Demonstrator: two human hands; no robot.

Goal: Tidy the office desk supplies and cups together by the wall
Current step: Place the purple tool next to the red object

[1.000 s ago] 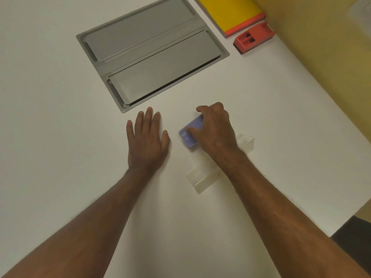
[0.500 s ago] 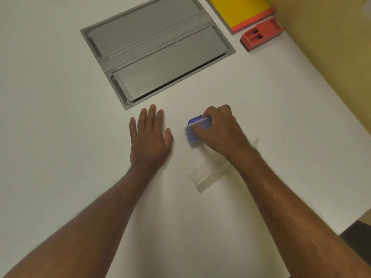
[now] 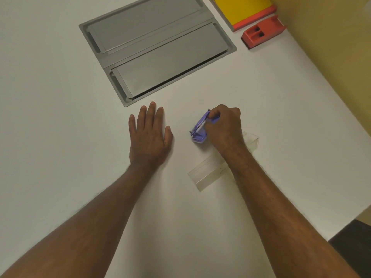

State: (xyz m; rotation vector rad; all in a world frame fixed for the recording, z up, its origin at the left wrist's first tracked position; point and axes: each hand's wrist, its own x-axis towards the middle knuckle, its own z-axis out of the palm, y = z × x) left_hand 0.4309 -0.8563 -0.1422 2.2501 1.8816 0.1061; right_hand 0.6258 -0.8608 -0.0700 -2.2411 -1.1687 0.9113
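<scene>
**Two hands low on the desk, one stapler to carry to the wall**

Two forearms reach in from the near edge of the white desk (image 3: 60,97). Closest to you lies a clear plastic holder (image 3: 206,174), its long axis running from near-left to far-right, and your right wrist crosses over its far end. It is hard to tell whether the wrist touches it.

Your left hand (image 3: 149,137) rests flat, palm down, fingers spread and holding nothing, just left of the action. Your right hand (image 3: 223,127) is closed around a small purple stapler (image 3: 198,129), fingers curled over its far end. The stapler is tipped up on its side, its long axis slanting from near-left to far-right, and its near end looks to be at or just off the surface; which, you cannot tell.

Beyond your hands sits the grey cable hatch (image 3: 156,51) set into the desk. Farther still, to the far right, a red hole punch (image 3: 263,33) and a yellow pad (image 3: 241,9) lie against the yellow wall (image 3: 331,47).

That far-right corner is where the stapler likely belongs. It lies well apart from your right hand, up and to the right, and the right hand is the nearer one, so carry with it; mind the clear holder under your wrist as you lift.
</scene>
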